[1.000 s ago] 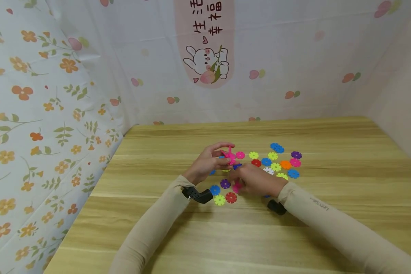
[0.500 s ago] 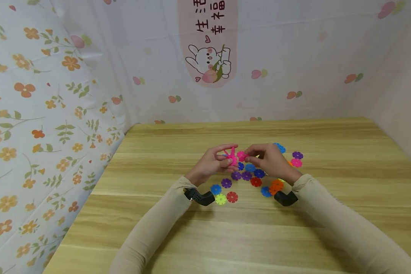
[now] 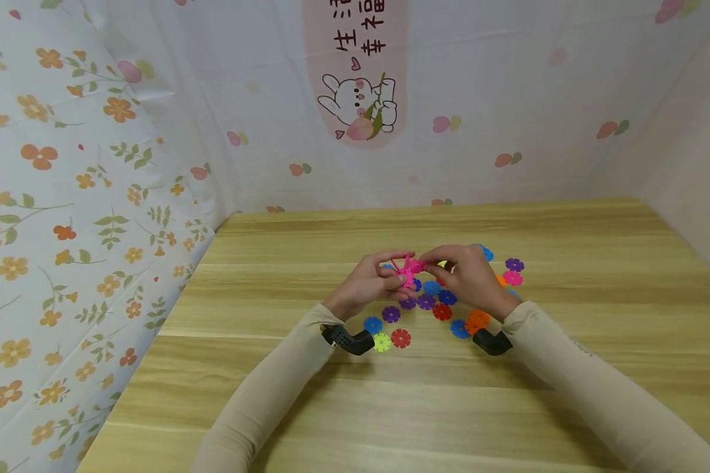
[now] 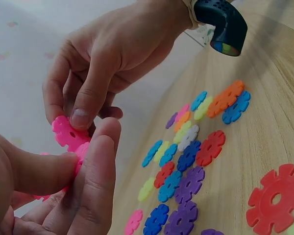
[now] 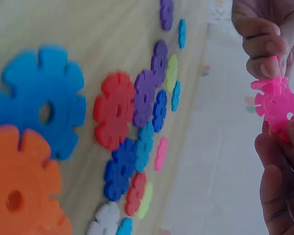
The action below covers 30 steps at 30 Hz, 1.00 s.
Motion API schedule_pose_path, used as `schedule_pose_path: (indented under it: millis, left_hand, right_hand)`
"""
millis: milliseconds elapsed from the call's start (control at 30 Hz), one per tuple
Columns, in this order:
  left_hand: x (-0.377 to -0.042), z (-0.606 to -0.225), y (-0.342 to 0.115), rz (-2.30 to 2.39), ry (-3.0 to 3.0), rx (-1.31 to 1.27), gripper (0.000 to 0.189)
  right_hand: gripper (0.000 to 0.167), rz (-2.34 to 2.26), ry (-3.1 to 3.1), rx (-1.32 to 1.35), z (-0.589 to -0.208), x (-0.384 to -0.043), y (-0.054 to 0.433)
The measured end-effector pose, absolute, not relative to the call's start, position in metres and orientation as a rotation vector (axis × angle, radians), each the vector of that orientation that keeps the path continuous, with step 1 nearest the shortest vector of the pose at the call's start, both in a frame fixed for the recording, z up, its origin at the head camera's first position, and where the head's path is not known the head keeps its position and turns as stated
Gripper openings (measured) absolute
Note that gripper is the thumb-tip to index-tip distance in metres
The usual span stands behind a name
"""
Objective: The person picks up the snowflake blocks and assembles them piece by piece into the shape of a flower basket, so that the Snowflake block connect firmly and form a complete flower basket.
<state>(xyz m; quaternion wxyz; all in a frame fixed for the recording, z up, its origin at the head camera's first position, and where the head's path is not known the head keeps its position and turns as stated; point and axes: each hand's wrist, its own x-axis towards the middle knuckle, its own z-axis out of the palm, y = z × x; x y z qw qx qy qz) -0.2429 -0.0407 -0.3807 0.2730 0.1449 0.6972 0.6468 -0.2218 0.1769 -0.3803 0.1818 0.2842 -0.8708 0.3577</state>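
My left hand (image 3: pixel 363 286) holds a small cluster of joined pink slotted discs (image 3: pixel 409 278) between thumb and fingers, above the table. From the right, my right hand (image 3: pixel 470 276) pinches another pink slotted disc (image 4: pixel 68 134) by its edge, thumb on one face. That disc meets the cluster in the left wrist view, where the left thumb covers much of the joint. The right wrist view shows the pink discs (image 5: pixel 280 105) set at angles to one another, between the left hand (image 5: pixel 264 41) above and the right fingers (image 5: pixel 279 191) below.
Loose slotted discs lie flat on the wooden table (image 3: pixel 331 407) below the hands: a red disc (image 3: pixel 400 338), a purple disc (image 3: pixel 391 314), a blue disc (image 3: pixel 373 324), an orange disc (image 3: pixel 477 320) and several others. A patterned curtain (image 3: pixel 242 98) hangs behind and at the left.
My right hand has risen from the discs on the table with a pink disc and brought it leftward against the pink cluster. The left hand has stayed nearly in place, holding the cluster.
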Motion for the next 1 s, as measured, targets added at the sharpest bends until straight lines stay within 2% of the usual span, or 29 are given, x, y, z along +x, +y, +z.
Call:
schedule_pose_path:
  millis: [400,1000]
  left_hand:
    - [-0.243,-0.378,-0.038,1.705,1.906,0.419,0.057]
    - [-0.238,-0.381,-0.026,1.787,1.9,0.302,0.056]
  right_hand:
    - [0.014,0.949,-2.415,0.846,-0.38,-0.221,0.18]
    - [0.016,1.072,-2.457,0.851,-0.38,-0.216,0.172]
